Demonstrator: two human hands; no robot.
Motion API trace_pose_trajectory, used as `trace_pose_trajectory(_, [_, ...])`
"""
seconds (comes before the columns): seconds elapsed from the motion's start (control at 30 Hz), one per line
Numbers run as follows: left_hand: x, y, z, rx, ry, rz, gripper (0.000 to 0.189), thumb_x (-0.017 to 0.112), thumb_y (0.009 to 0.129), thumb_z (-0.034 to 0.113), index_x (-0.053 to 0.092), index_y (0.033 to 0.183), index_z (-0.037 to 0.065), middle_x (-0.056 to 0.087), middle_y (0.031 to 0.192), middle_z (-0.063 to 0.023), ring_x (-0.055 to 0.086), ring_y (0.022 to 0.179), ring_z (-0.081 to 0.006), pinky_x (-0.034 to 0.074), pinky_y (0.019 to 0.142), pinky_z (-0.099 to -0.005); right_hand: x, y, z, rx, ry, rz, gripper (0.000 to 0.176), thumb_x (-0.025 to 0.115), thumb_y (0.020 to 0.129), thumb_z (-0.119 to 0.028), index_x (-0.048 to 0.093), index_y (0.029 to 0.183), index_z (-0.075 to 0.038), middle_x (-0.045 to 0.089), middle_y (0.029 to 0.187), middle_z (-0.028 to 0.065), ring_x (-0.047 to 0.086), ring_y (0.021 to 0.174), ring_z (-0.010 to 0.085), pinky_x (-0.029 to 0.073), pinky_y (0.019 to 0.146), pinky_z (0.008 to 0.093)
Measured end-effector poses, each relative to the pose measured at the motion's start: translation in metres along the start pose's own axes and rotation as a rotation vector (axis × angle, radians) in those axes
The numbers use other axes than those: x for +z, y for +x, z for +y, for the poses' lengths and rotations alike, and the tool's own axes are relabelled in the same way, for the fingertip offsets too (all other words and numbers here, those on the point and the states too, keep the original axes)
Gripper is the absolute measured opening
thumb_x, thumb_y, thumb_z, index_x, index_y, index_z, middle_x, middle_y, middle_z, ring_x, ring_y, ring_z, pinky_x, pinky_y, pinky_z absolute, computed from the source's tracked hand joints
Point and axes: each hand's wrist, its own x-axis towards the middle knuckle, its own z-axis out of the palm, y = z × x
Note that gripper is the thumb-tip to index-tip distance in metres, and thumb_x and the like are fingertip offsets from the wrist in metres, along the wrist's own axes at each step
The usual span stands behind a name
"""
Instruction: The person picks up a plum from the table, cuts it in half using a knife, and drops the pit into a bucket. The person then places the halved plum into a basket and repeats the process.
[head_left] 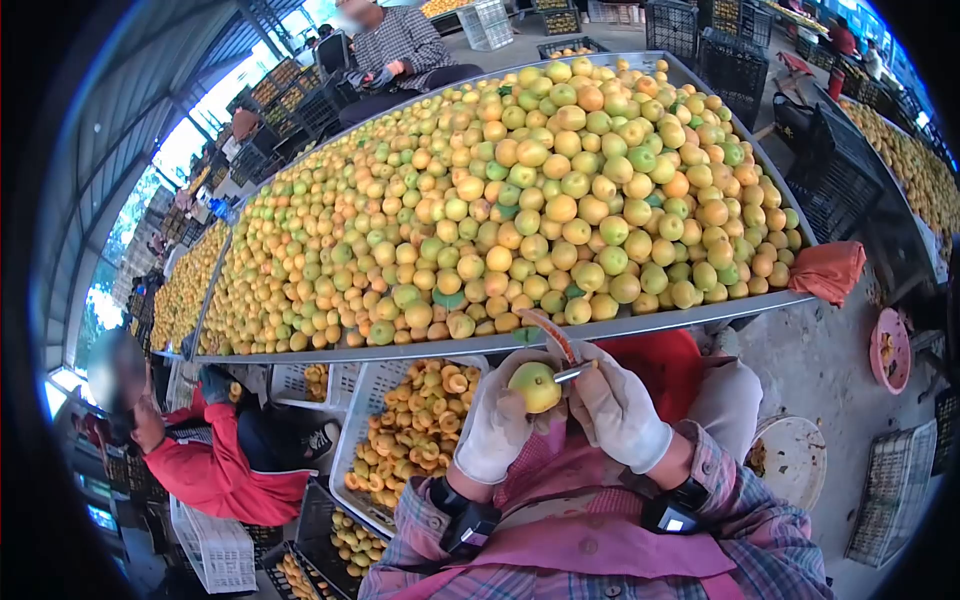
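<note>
So the left hand (497,425) is wrapped round one yellow-green fruit (535,388), just off the near edge of the metal table (420,352), and the right hand (622,410) is clamped on a small metal tool (573,374), tip at the fruit's side. Looks like the cutting step to me, can't tell if it's through the skin; next move probably wants a steady left grip and careful pressure
</note>
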Motion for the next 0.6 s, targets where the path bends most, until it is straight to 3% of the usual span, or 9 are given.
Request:
trace_pose_trajectory(0.03, [0.0,0.002,0.0,0.008,0.01,-0.011,0.092,0.045,0.077,0.083,0.053,0.114,-0.001,0.06,0.08,-0.0009,0.054,0.06,-0.0055,0.042,0.053,-0.0186,-0.001,0.002,0.001,-0.003,-0.002,0.007,0.038,0.039,0.103,-0.018,0.043,0.132,0.007,0.059,0.098,0.0061,0.055,0.087,0.0112,0.046,0.078,0.0247])
trace_pose_trajectory(0.13, [0.0,0.004,-0.004,-0.004,-0.051,-0.054,0.087,0.056,0.076,0.078,0.053,0.115,0.0,0.059,0.084,-0.0017,0.055,0.065,-0.0066,0.043,0.056,-0.0191,-0.004,0.005,0.009,-0.051,-0.196,0.027,0.039,0.038,0.104,-0.022,0.043,0.132,0.005,0.059,0.095,0.0063,0.056,0.084,0.011,0.046,0.076,0.0246])
trace_pose_trajectory(0.23, [-0.001,0.01,-0.002,-0.006,-0.099,-0.083,0.083,0.062,0.076,0.072,0.053,0.117,0.0,0.058,0.089,-0.0026,0.055,0.07,-0.0076,0.043,0.059,-0.0198,-0.009,0.009,0.012,-0.093,-0.314,0.049,0.039,0.041,0.103,-0.022,0.044,0.133,0.003,0.063,0.086,0.0093,0.063,0.073,0.0175,0.049,0.067,0.0269])
trace_pose_trajectory(0.3, [-0.001,0.012,-0.006,-0.025,-0.111,-0.111,0.08,0.065,0.077,0.069,0.052,0.117,0.0,0.058,0.091,-0.0029,0.054,0.071,-0.0083,0.043,0.06,-0.0204,-0.018,0.01,0.021,-0.416,-0.939,0.142,0.038,0.048,0.1,-0.019,0.045,0.132,0.001,0.065,0.079,0.0129,0.065,0.064,0.0272,0.051,0.058,0.0314])
trace_pose_trajectory(0.4, [0.004,0.012,-0.017,0.041,-0.105,-0.055,0.069,0.065,0.081,0.058,0.052,0.118,0.0,0.059,0.092,-0.0031,0.055,0.071,-0.012,0.045,0.063,-0.0247,-0.018,0.012,0.022,-0.543,-1.074,0.206,0.041,0.055,0.094,-0.015,0.046,0.131,0.0,0.064,0.074,0.0131,0.063,0.059,0.0322,0.05,0.05,0.0356])
trace_pose_trajectory(0.47, [0.004,0.013,-0.02,0.098,0.009,0.035,0.056,0.065,0.082,0.044,0.054,0.114,0.0,0.06,0.091,-0.0044,0.056,0.075,-0.0154,0.046,0.067,-0.0286,-0.018,0.01,0.016,-0.502,-1.128,0.192,0.042,0.057,0.093,-0.015,0.046,0.131,-0.001,0.064,0.072,0.0117,0.062,0.057,0.0302,0.049,0.049,0.0357])
trace_pose_trajectory(0.6, [0.0,0.017,-0.011,0.153,0.101,-0.023,0.046,0.063,0.081,0.036,0.057,0.109,0.0,0.06,0.088,-0.0057,0.057,0.079,-0.0163,0.046,0.07,-0.0296,-0.018,0.01,0.015,-0.473,-1.182,0.148,0.047,0.06,0.091,-0.016,0.044,0.132,-0.001,0.061,0.064,0.0085,0.06,0.051,0.0272,0.046,0.045,0.0362])
